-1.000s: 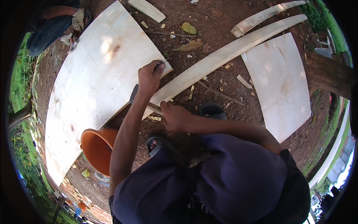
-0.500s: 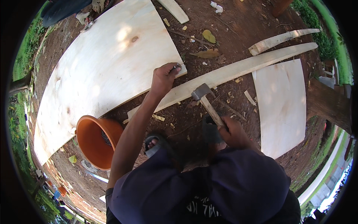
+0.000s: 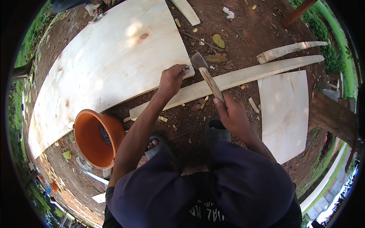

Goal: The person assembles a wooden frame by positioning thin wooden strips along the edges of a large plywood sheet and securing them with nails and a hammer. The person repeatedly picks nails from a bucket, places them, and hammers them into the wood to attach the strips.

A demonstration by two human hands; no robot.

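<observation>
My right hand [image 3: 230,112] grips the wooden handle of a hammer [image 3: 205,72], whose metal head is raised above the ground near the plywood's corner. My left hand [image 3: 173,79] pinches a small nail between its fingertips at the edge of a large pale plywood sheet [image 3: 102,64]. Below both hands a long narrow wooden strip [image 3: 247,76] runs across the brown soil toward the upper right. I squat, with my sandalled feet just behind the strip.
An orange bucket [image 3: 97,136] stands at my left, holding dark nails. A smaller plywood panel [image 3: 287,110] lies at the right, next to a thick wooden beam [image 3: 332,117]. Another curved strip [image 3: 289,49], offcuts, leaves and wood chips litter the soil.
The hammer has gone from low by the strip to raised near the plywood corner. My left hand has stayed at the sheet's edge.
</observation>
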